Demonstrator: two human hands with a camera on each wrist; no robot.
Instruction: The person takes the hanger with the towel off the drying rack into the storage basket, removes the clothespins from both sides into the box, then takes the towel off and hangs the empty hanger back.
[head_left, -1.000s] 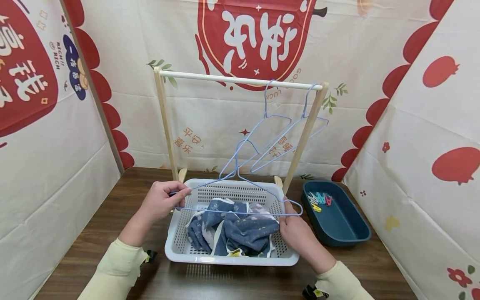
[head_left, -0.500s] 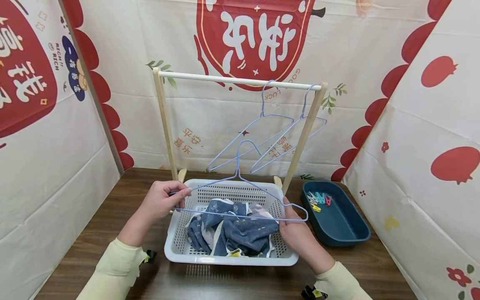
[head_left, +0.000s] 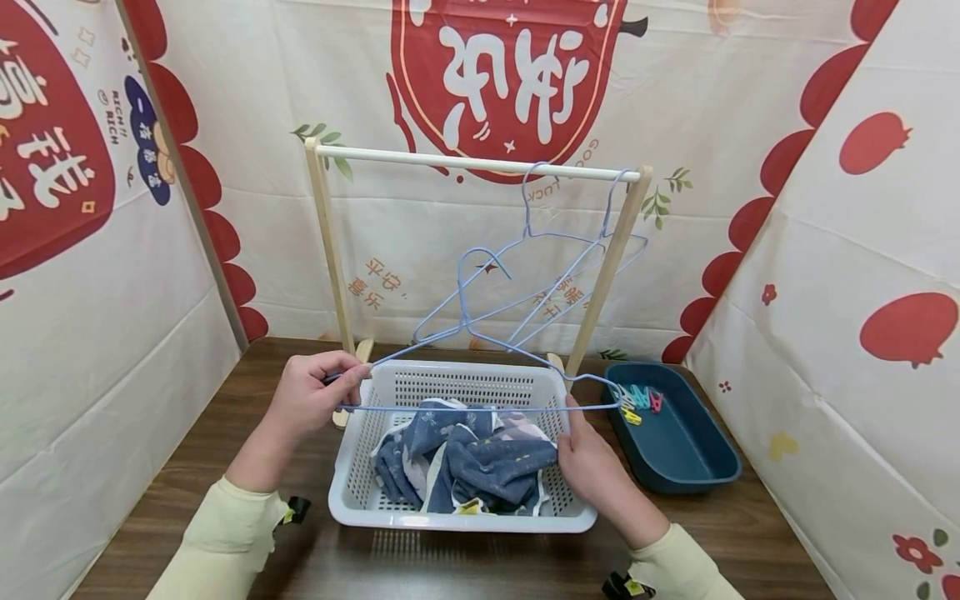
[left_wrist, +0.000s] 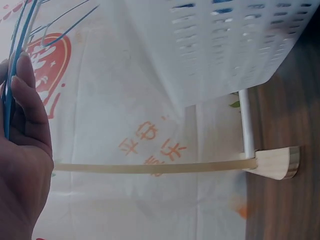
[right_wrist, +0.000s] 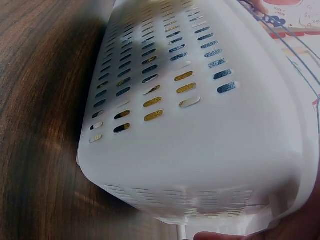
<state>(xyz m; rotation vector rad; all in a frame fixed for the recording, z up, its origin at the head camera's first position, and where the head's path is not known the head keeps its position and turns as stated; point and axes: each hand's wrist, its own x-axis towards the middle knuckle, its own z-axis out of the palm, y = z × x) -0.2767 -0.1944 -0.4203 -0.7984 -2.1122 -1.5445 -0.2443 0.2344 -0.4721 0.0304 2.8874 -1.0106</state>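
Observation:
My left hand (head_left: 311,396) pinches the left end of a blue wire clothes hanger (head_left: 517,344), held above the laundry basket with its hook up. In the left wrist view the hand (left_wrist: 27,150) has its fingers curled round the blue wire. My right hand (head_left: 596,471) grips the right rim of the white laundry basket (head_left: 480,522); its outer fingers are partly hidden there. The hanger's right end passes above this hand without being held. Crumpled blue cloth (head_left: 491,467) with white edging lies in the basket. The basket's slotted side (right_wrist: 190,145) fills the right wrist view.
Behind the basket stands a wooden rack with a white rail (head_left: 450,160). Two blue hangers (head_left: 527,218) hang toward its right end. A dark blue tray (head_left: 693,446) with several clothes pegs (head_left: 656,402) is at the right. Printed cloth walls surround the brown table (head_left: 202,467).
My left hand has shifted slightly left and up, and the held hanger's hook has risen. The left hanging hanger has swung round on the rail. My right hand stays at the basket rim.

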